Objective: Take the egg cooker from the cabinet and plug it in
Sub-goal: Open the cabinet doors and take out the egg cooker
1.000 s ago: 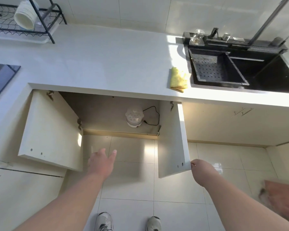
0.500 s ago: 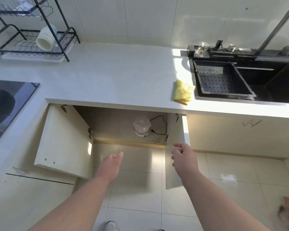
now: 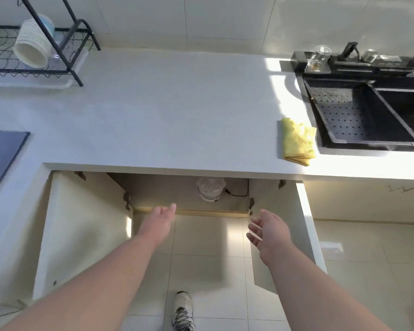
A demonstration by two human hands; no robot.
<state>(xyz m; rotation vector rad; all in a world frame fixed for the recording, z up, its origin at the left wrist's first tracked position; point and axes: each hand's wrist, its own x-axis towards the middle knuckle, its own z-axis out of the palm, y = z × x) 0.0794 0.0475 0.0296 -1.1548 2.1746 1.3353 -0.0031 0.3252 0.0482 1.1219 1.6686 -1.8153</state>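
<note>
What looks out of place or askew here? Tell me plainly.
Nothing stands out. The white egg cooker with a clear lid sits upright in the open cabinet, its black cord trailing behind. The folded yellow cloth lies beside the black sink.

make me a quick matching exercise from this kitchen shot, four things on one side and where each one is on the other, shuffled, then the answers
Things
1. egg cooker
2. yellow cloth
3. stacked bowls
4. left hand

Places
A. in the dish rack
B. on the counter beside the sink
C. inside the open cabinet
D. open, reaching toward the cabinet's front edge

Pairs: 1-C, 2-B, 3-A, 4-D
</note>
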